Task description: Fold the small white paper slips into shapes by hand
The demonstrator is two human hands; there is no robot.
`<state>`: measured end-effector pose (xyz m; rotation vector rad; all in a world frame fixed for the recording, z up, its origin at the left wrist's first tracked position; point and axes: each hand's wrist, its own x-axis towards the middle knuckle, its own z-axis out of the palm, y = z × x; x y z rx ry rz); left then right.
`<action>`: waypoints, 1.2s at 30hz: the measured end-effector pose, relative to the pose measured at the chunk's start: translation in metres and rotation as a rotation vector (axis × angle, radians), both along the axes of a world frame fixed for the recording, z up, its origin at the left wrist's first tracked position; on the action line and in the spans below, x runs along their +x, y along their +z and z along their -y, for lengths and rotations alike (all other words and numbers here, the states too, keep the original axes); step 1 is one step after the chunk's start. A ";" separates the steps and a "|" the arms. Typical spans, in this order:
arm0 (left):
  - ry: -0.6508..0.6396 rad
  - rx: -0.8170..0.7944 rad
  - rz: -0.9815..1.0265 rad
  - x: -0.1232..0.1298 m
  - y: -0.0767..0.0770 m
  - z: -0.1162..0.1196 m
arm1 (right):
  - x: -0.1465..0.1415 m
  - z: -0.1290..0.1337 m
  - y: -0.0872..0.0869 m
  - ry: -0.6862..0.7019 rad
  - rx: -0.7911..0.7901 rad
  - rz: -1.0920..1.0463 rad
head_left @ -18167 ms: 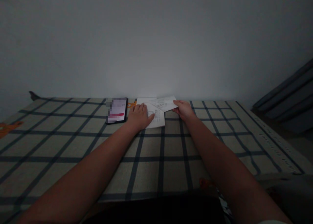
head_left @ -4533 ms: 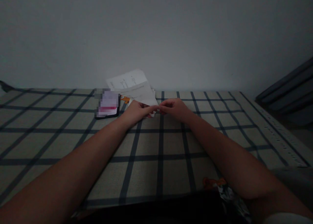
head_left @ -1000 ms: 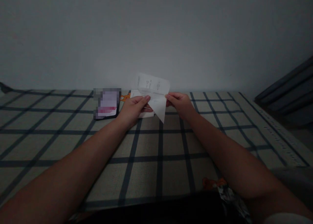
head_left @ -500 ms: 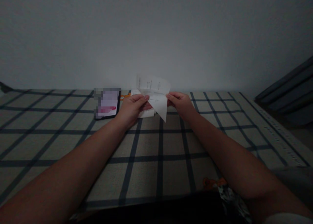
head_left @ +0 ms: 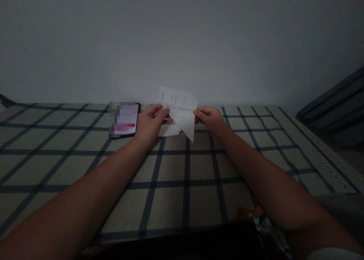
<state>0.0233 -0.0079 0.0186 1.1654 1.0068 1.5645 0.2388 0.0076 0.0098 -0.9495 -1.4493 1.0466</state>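
A creased white sheet of printed paper (head_left: 183, 114) is held up in front of me, with a pointed flap hanging at its lower end. My right hand (head_left: 210, 118) pinches its right edge between thumb and fingers. At the left edge, my left hand (head_left: 150, 121) has its thumb against the sheet, and other fingers show just below. Behind and under the left hand lies more white printed paper (head_left: 169, 131) on the checked cloth; the hand and the held sheet partly cover it.
A phone (head_left: 126, 119) with a lit, partly blurred screen lies left of my left hand. The checked cloth (head_left: 173, 207) runs back to a pale wall (head_left: 182, 44). An orange item (head_left: 247, 212) sits near my body. Dark folded fabric (head_left: 338, 108) is at the far right.
My left hand has shifted slightly left and up along the paper's edge, its fingers a little more spread. The sheet's upper left part has tilted slightly. My right hand stays put.
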 end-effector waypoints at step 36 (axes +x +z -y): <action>-0.046 0.004 0.066 -0.004 -0.001 -0.008 | 0.004 -0.002 0.002 0.011 0.003 0.050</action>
